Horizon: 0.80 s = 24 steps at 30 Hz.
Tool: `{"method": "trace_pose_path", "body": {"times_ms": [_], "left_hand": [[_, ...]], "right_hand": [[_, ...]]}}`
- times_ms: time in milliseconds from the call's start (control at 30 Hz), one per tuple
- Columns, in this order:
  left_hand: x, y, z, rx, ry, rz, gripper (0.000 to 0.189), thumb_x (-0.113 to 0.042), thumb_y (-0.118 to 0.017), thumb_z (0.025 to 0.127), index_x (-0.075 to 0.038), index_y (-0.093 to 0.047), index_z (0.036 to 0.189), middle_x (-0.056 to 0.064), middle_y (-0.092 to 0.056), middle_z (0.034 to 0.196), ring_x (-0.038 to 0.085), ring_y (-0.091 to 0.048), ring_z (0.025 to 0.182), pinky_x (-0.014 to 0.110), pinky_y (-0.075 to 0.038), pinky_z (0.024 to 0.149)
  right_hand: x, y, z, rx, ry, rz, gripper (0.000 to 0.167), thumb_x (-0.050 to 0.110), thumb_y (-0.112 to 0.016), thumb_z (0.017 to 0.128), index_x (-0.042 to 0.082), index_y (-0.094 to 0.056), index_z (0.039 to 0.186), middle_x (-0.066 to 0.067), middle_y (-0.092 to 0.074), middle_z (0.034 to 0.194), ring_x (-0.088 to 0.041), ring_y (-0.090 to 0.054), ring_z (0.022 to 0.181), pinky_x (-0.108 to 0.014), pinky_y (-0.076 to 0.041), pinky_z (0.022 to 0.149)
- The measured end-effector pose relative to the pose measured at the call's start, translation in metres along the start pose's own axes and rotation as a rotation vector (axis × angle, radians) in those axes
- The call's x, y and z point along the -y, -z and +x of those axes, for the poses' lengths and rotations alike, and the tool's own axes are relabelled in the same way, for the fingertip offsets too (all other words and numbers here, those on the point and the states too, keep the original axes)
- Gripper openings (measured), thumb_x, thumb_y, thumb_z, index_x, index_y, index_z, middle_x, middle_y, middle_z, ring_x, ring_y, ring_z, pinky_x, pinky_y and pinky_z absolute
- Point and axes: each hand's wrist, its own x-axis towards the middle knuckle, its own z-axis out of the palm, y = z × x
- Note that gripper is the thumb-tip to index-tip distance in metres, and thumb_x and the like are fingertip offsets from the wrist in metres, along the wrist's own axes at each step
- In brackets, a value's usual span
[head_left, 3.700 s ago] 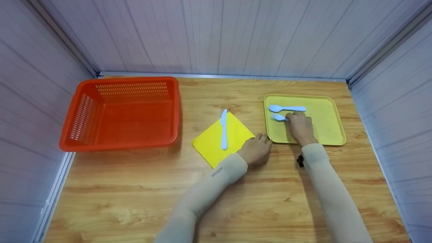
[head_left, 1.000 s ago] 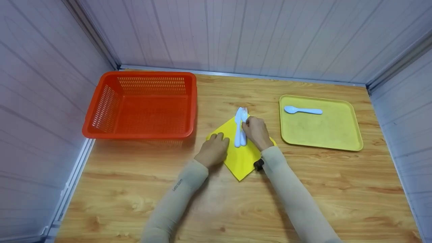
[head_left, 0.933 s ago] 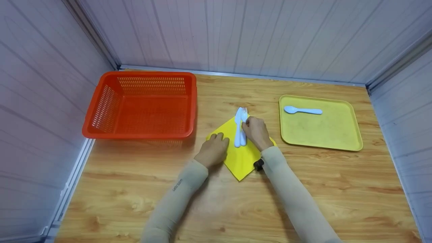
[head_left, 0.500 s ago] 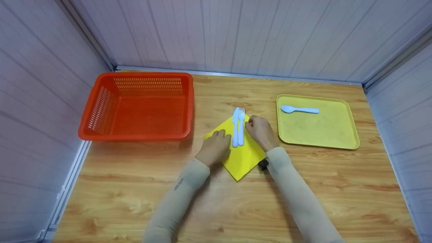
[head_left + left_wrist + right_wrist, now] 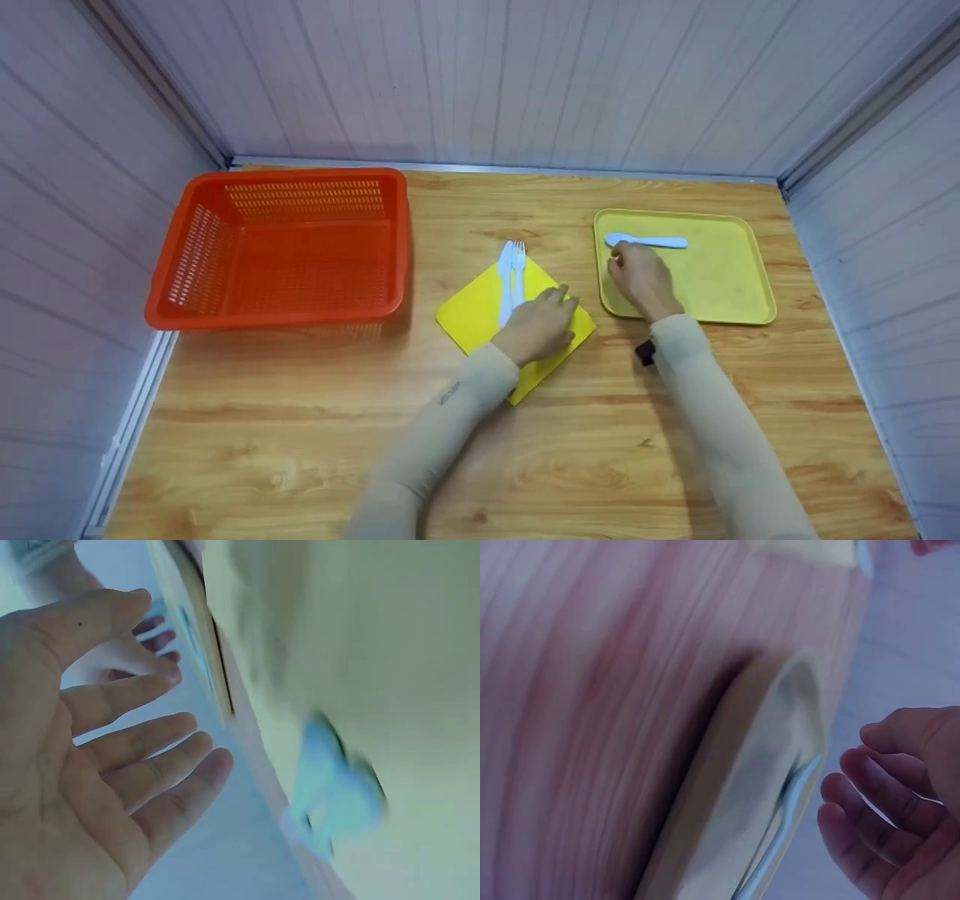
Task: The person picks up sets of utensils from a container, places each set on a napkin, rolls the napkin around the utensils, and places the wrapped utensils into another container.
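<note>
Hovering by the spoon (image 5: pixel 660 242), the right hand (image 5: pixel 646 281) had no grip on it.
In the head view, the spoon lay in the tray (image 5: pixel 724 289), the right hand at its bowl end; whether they touched could not be told. The left hand (image 5: pixel 536 328) was over the yellow sheet (image 5: pixel 469 315), partly hiding the fork (image 5: pixel 519 261) beside the knife (image 5: pixel 505 289). The left wrist view showed that hand spread wide, holding nothing. In the right wrist view, the right hand's fingers were loosely bent, thumb apart, nothing held. The step in hand seemed to be picking up the spoon; the next move likely called for a pinch on it.
</note>
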Motion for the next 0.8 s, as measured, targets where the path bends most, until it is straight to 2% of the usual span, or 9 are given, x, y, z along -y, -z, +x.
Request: {"method": "trace_pose_path", "body": {"times_ms": [200, 400, 500, 600, 800], "left_hand": [[-0.027, -0.008, 0.021, -0.002, -0.078, 0.083, 0.048, -0.03, -0.049, 0.104, -0.009, -0.048, 0.147, 0.013, -0.037, 0.156, 0.026, -0.038, 0.141, 0.037, -0.044, 0.104], [-0.048, -0.016, 0.035, 0.02, -0.142, 0.191, 0.044, -0.025, -0.045, 0.106, -0.012, -0.049, 0.148, 0.011, -0.037, 0.157, 0.025, -0.038, 0.141, 0.034, -0.046, 0.102], [-0.052, -0.019, 0.039, 0.045, -0.155, 0.233, 0.044, -0.019, -0.046, 0.106, -0.014, -0.048, 0.149, 0.01, -0.037, 0.157, 0.024, -0.037, 0.142, 0.033, -0.046, 0.101], [-0.053, -0.021, 0.04, 0.065, -0.155, 0.233, 0.045, -0.017, -0.048, 0.105, -0.015, -0.048, 0.149, 0.009, -0.037, 0.157, 0.024, -0.036, 0.142, 0.033, -0.047, 0.101], [-0.053, -0.024, 0.04, 0.038, -0.158, 0.292, 0.042, -0.015, -0.045, 0.107, -0.018, -0.05, 0.148, 0.006, -0.04, 0.156, 0.021, -0.039, 0.14, 0.03, -0.049, 0.096]], "right_hand": [[-0.035, 0.0, 0.013, -0.08, 0.037, -0.038, 0.02, 0.006, -0.059, 0.097, -0.005, -0.066, 0.112, -0.023, -0.06, 0.105, -0.04, -0.058, 0.092, -0.052, -0.054, 0.069], [-0.061, -0.004, 0.027, -0.074, 0.015, -0.112, 0.024, 0.004, -0.06, 0.097, -0.005, -0.065, 0.119, -0.026, -0.058, 0.119, -0.044, -0.054, 0.108, -0.056, -0.051, 0.083], [-0.068, -0.004, 0.03, -0.036, 0.001, -0.144, 0.026, 0.005, -0.061, 0.098, -0.003, -0.064, 0.122, -0.026, -0.058, 0.122, -0.044, -0.052, 0.111, -0.058, -0.048, 0.088], [-0.071, -0.004, 0.031, -0.021, 0.009, -0.163, 0.025, 0.005, -0.062, 0.098, -0.001, -0.066, 0.121, -0.026, -0.059, 0.119, -0.045, -0.053, 0.108, -0.058, -0.048, 0.087], [-0.073, -0.005, 0.033, -0.018, 0.023, -0.191, 0.021, 0.004, -0.059, 0.1, 0.0, -0.068, 0.119, -0.025, -0.06, 0.116, -0.044, -0.053, 0.106, -0.058, -0.048, 0.085]]}}
